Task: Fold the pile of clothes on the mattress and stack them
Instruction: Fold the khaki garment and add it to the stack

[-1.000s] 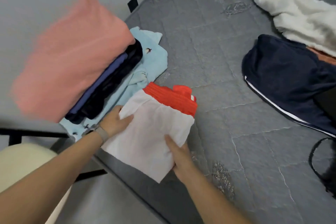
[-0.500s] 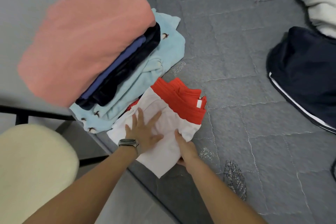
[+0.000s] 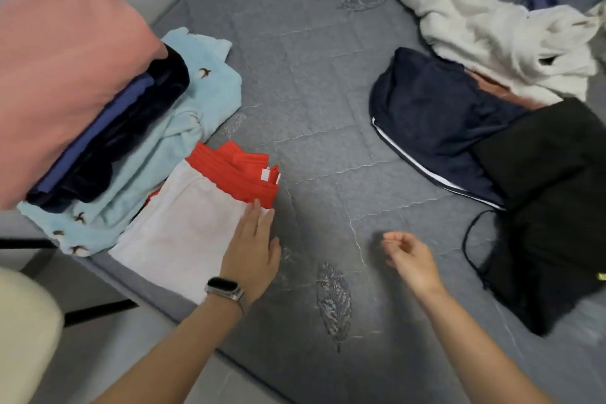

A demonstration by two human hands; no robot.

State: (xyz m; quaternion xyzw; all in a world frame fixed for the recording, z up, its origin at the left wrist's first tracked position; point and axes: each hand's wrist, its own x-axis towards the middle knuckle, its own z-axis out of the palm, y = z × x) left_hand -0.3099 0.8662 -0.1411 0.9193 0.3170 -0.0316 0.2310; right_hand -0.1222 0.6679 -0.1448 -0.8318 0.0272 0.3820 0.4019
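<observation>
Left hand (image 3: 251,249): flat, fingers straight, palm down on the right edge of the folded white-and-red garment (image 3: 200,210); nothing grasped, only pressing. A smartwatch (image 3: 226,292) sits on that wrist.
Right hand (image 3: 410,259): off the cloth, over bare mattress (image 3: 311,82) at about 5 o'clock from centre; fingers loosely curled, holding nothing.
White-and-red garment: folded into a rough rectangle near the mattress edge at 8 o'clock, red ribbed band toward 12 o'clock, a small white label at the band's right end.
Folded stack (image 3: 108,128): just beside the garment at its 10 o'clock, touching it; light blue fleece with small dark motifs at the bottom, dark navy and blue pieces above, a pink piece (image 3: 62,69) on top (blurred).
Unfolded pile: at 3 o'clock, well apart from the stack; a navy garment with white trim (image 3: 433,121), a black garment with a cord (image 3: 551,200) overlapping it, a cream fleece (image 3: 485,29) behind at 1 o'clock.
Off the mattress: a pale cushioned seat (image 3: 26,331) at 8 o'clock, lower corner.
</observation>
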